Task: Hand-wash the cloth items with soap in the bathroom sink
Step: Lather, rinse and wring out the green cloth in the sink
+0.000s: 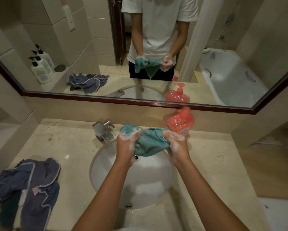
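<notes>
Soaping stage under way: crumpled teal terry cloth (146,141) lathered, held above white oval basin (163,184). Left hand (125,144) and right hand (177,145) both foamy, fingers curled tight on cloth. Unwashed by appearance: grey-blue edged cloths (30,184) on beige marble counter (70,144). Basin: suds only, no standing water. Translucent red pump soap bottle (181,121) partly full. Rinsing outstanding.

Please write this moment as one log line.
scrubbing | both hands, left and right, grip soapy teal cloth over sink | blue cloths wait
</notes>
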Tool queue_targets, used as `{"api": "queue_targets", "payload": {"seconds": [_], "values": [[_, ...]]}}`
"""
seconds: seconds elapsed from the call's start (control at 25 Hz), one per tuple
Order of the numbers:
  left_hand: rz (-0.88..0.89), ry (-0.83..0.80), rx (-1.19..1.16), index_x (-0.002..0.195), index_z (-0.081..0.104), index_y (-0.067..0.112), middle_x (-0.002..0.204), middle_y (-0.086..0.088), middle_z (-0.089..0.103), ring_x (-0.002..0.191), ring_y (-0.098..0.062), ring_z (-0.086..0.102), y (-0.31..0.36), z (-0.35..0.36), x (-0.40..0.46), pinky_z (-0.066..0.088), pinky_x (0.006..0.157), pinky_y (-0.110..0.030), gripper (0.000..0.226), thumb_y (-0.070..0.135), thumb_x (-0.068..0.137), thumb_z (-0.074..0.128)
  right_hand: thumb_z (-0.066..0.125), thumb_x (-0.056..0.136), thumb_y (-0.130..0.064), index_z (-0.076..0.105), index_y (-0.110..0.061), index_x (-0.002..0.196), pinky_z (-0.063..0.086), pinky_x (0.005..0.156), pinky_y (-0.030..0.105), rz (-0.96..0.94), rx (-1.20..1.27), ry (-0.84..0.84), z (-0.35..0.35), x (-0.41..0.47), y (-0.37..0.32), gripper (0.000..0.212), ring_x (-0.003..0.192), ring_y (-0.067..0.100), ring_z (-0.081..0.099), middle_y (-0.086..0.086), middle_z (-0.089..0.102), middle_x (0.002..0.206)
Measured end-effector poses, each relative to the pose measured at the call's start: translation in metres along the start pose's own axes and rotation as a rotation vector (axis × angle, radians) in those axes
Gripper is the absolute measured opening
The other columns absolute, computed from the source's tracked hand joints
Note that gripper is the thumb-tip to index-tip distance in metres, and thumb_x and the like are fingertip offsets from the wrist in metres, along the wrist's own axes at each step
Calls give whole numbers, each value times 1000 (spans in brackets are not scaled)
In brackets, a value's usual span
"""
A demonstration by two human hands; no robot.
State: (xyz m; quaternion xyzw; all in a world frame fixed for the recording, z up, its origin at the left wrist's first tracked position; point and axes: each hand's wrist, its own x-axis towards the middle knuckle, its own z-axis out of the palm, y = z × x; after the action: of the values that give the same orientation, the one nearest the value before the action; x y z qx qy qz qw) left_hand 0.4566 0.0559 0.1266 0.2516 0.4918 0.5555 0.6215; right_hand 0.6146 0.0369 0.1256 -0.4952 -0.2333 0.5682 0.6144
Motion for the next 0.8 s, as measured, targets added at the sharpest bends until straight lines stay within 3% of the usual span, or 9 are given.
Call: {"api": "queue_targets", "payload": {"seconds": [0.12,0.2,0.32,0.48,0.56,0.68,0.8], "values": [[47,-13,52,101,65,8,87,-2,77,84,-21,74,-3,5,-5,62,72,-35,7,10,95,67,60,96,-1,73,3,93,58,73,35,-56,-34,-8,4,-2,2,13,78,26,70,19,73,88],[68,-34,77,104,66,4,92,-8,75,88,-24,74,-8,10,-8,60,81,-40,17,21,100,62,61,98,-6,73,4,90,57,70,33,-121,-139,-1,13,-6,8,17,77,25,67,18,71,85],[115,-60,142,101,68,3,95,-17,74,89,-27,72,-15,15,-12,57,84,-44,29,31,92,66,64,97,-10,67,5,76,51,66,36,-213,-297,28,24,-8,21,27,70,22,60,13,65,72],[131,-26,213,96,72,10,89,-4,77,85,-21,73,-20,18,-19,59,75,-34,4,12,93,71,65,96,-10,71,-5,72,52,68,39,-208,-279,121,28,3,19,25,71,21,61,14,66,70],[132,22,208,94,72,13,87,-1,77,83,-19,74,-18,16,-16,59,71,-29,6,8,93,70,63,98,-9,73,-7,78,54,67,36,-194,-265,76,30,-1,20,23,72,19,64,9,69,72],[134,73,169,100,72,8,92,-7,77,89,-25,74,-15,7,-6,61,78,-37,9,5,92,70,63,98,-10,73,-4,81,50,62,28,-196,-318,-28,32,-15,31,20,66,11,61,1,67,68],[121,26,185,97,74,10,91,-6,78,88,-23,75,-18,11,-13,60,81,-41,11,3,91,70,65,97,-12,75,-6,83,58,70,40,-227,-298,45,32,-8,28,19,76,27,71,11,74,78]]}}
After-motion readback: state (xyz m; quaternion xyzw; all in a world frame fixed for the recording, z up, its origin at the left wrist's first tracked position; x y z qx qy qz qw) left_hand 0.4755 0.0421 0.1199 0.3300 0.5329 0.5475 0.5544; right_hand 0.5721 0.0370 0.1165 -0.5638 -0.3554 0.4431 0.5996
